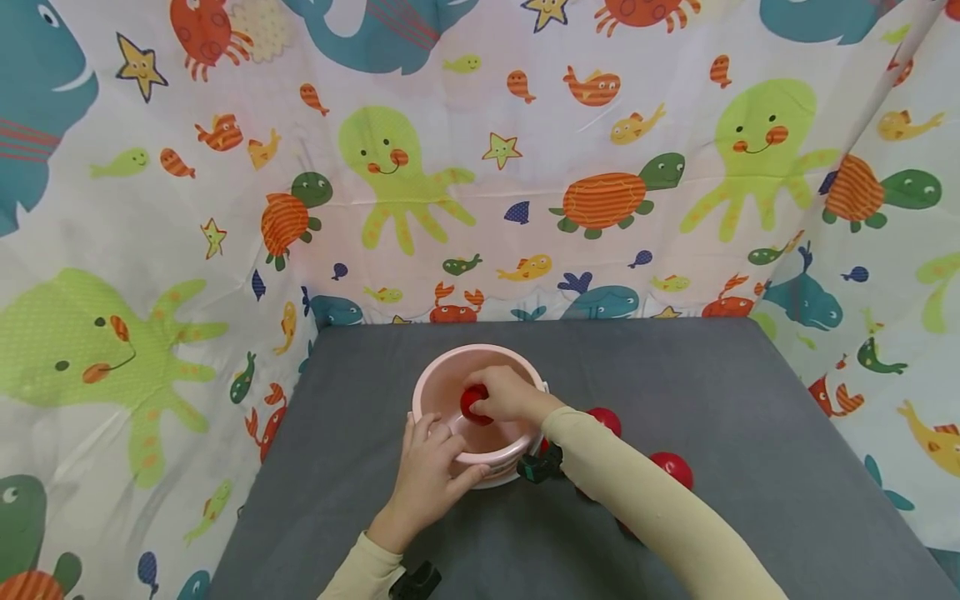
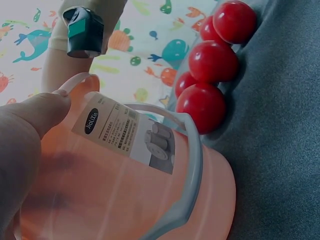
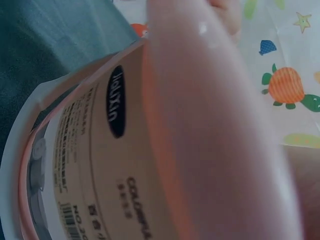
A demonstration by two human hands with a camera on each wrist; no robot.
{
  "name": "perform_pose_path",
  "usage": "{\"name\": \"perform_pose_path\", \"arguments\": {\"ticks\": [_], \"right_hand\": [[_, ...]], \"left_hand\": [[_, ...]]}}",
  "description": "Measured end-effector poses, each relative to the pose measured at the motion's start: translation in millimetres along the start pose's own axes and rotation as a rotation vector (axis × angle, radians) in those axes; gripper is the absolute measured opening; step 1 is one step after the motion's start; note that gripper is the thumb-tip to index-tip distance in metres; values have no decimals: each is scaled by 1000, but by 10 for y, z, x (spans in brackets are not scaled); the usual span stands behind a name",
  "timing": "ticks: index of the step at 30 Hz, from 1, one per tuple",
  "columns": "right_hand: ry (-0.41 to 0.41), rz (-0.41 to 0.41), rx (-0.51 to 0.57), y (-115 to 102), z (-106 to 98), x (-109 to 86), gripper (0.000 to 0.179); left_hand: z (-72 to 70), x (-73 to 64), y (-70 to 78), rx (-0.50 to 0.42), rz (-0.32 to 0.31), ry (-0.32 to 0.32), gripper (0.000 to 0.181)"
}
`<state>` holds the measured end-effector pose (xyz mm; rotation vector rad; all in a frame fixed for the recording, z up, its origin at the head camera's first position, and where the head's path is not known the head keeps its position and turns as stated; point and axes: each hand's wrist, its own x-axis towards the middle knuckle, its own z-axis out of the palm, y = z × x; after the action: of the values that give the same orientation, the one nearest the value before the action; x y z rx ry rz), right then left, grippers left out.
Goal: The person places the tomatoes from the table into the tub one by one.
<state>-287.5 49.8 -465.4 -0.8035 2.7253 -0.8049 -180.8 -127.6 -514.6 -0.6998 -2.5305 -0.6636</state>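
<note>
A pink bucket (image 1: 435,392) with a pale handle (image 2: 192,165) and a printed label (image 2: 125,132) stands upright on the grey table. My left hand (image 1: 427,479) holds its near left rim, the fingers over the edge and the thumb on the outer wall. Reaching in over the right rim, my right hand (image 1: 510,396) grips a red ball (image 1: 474,404) inside the bucket. In the right wrist view the bucket's rim (image 3: 215,125) covers most of the picture and hides the held ball.
Several shiny red balls (image 2: 214,61) lie on the table (image 1: 720,400) to the right of the bucket, partly hidden by my right forearm (image 1: 645,492). A white curtain (image 1: 480,192) printed with sea animals hangs behind and along both sides.
</note>
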Motion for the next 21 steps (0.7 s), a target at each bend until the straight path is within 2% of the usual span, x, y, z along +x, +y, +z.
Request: {"name": "perform_pose_path", "arguments": {"ticks": [13, 21], "right_hand": [[-59, 44, 14, 27, 89, 39, 36], [-21, 45, -16, 20, 93, 51, 35]], "left_hand": [[-13, 11, 20, -13, -7, -9, 32], [-10, 11, 18, -1, -8, -12, 32]]}}
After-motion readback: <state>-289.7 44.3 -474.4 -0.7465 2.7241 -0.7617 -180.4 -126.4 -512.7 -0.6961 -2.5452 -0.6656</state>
